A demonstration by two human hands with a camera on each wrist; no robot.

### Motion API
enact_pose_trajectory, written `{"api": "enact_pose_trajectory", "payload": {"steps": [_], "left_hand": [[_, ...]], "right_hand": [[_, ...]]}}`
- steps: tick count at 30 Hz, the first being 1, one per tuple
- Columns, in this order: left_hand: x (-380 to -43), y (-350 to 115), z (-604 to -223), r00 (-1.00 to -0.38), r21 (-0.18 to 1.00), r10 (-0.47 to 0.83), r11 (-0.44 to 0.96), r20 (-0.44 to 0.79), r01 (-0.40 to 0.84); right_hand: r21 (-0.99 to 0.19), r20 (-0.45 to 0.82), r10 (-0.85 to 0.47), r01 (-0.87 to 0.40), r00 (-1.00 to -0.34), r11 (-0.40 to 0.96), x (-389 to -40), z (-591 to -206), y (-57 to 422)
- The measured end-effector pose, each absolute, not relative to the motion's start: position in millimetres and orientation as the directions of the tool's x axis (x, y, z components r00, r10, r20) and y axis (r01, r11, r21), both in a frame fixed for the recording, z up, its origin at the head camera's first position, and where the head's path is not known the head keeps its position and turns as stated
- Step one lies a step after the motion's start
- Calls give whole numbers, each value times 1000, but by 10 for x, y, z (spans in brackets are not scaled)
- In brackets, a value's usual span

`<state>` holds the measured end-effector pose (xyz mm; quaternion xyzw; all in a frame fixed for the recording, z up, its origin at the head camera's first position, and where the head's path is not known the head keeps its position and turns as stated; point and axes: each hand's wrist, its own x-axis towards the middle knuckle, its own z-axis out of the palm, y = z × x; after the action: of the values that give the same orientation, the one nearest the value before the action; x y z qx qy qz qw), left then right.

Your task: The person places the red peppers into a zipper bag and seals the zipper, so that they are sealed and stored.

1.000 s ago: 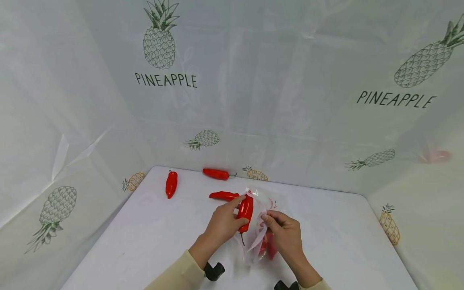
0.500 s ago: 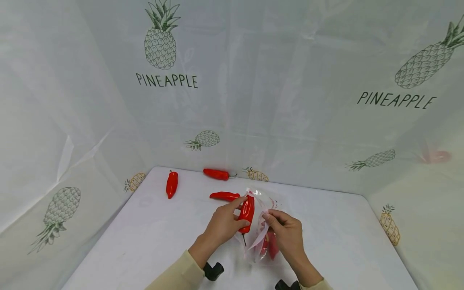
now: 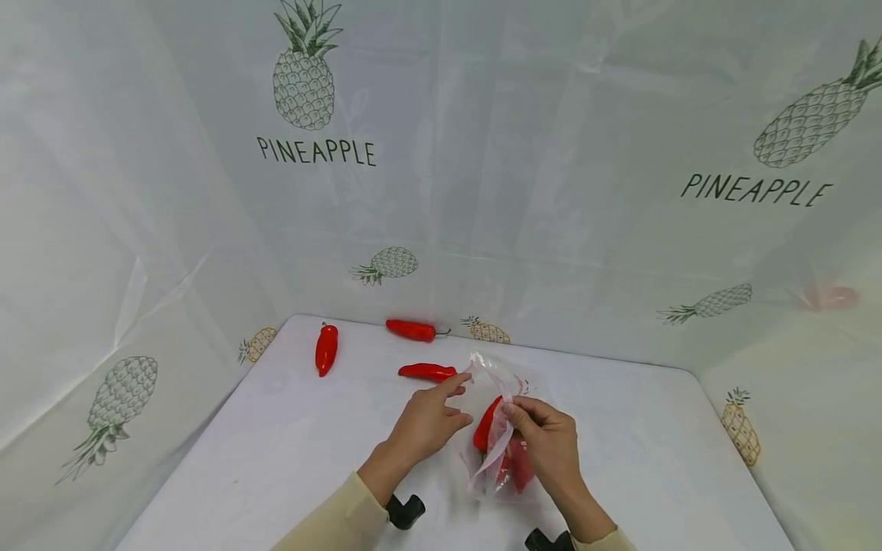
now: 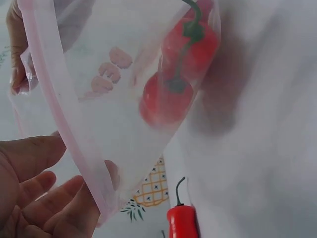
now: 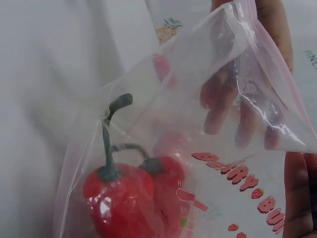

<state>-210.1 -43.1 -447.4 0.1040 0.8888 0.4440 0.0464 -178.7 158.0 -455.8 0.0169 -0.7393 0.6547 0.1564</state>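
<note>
A clear plastic zip bag (image 3: 498, 453) with a pale pink strip along its mouth stands between the hands. Several red chili peppers are inside it; two with green stems (image 4: 171, 96) show through the film in the left wrist view. One more red chili pepper (image 3: 485, 425) lies just within the mouth. My left hand (image 3: 426, 421) has its fingers spread at the mouth and holds no pepper; a fingertip shows through the film. My right hand (image 3: 547, 440) pinches the bag's edge between thumb and fingers. Red lettering (image 5: 242, 181) is printed on the bag.
Three loose red chili peppers lie on the white table: one at the far left (image 3: 327, 350), one by the back edge (image 3: 415, 330), one beyond my left hand (image 3: 426, 372). A pineapple-printed white curtain (image 3: 510, 191) surrounds the table. Black mounts (image 3: 405, 511) sit at the wrists.
The red chili pepper that my left hand gripped has been let go and has dropped into the bag. The left fingers have spread; the right hand keeps its pinch.
</note>
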Motion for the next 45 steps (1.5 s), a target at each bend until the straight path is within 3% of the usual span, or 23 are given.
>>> {"api": "enact_pose_trajectory", "payload": {"steps": [23,28,45], "left_hand": [[-2152,-745,-4583,-933,836,233,421,275,352],[-2187,-907,-4546,-924,785,195,487,328,382],[-2735,-2147,-4363,-952,685,18,690,306,234]], "right_hand": [[-975,200,175,-178,-964,131,-1756,-4616,1558],[-977,196,182,-174,-964,126,-1747,-4630,1552],[-982,169,189,-148,-967,118,-1717,-4655,1584]]}}
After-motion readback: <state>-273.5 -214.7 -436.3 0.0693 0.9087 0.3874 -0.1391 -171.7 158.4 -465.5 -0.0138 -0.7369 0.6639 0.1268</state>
